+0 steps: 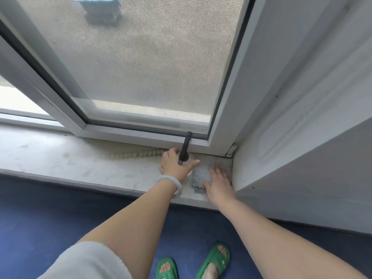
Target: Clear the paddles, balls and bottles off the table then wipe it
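The grey cloth [200,175] lies bunched on the window sill [80,158], lower centre-right of frame, near the corner. On its right edge the right hand [218,184] lies flat, fingers straight, no grip yet. Just beside it the left hand [176,165] sits at the black window handle [185,146]; can't tell if it grips (handle overlaps hand). Table, paddles, balls and bottles aren't in view. Best to gather the cloth fully into the palm before lifting.

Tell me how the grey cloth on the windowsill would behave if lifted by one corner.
Likely floppy: the grey cloth lies crumpled on the windowsill, so it should droop. Probably light, looking thin and fluffy. Pushed, it may bunch rather than slide; the right hand rests flat on it.
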{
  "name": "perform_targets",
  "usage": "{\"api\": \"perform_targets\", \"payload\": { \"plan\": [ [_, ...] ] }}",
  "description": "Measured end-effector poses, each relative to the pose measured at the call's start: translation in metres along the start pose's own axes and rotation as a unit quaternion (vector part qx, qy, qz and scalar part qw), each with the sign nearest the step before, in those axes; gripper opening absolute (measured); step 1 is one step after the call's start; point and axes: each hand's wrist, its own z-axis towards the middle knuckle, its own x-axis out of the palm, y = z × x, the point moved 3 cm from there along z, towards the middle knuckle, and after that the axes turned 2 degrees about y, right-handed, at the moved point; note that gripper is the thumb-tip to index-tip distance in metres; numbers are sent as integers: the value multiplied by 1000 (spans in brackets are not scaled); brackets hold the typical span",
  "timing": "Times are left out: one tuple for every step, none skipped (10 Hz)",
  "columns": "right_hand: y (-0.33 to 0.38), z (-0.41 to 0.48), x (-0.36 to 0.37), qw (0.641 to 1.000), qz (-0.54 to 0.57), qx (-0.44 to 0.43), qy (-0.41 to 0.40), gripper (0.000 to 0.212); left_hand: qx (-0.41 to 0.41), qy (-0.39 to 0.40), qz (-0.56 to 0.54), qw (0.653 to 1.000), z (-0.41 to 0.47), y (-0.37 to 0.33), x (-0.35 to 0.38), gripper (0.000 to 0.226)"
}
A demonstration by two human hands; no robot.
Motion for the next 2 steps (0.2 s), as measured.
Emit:
{"api": "perform_targets", "payload": {
  "plan": [
    [5, -16, -3, 1000, 21, 16, 0, 61, -28, 16, 67, 997, -23, -2, -12, 93],
    [11, -34, -7, 999, 37, 17, -26, 60, -79, 17, 127, 989, -45, -5, -27, 83]
  ]
}}
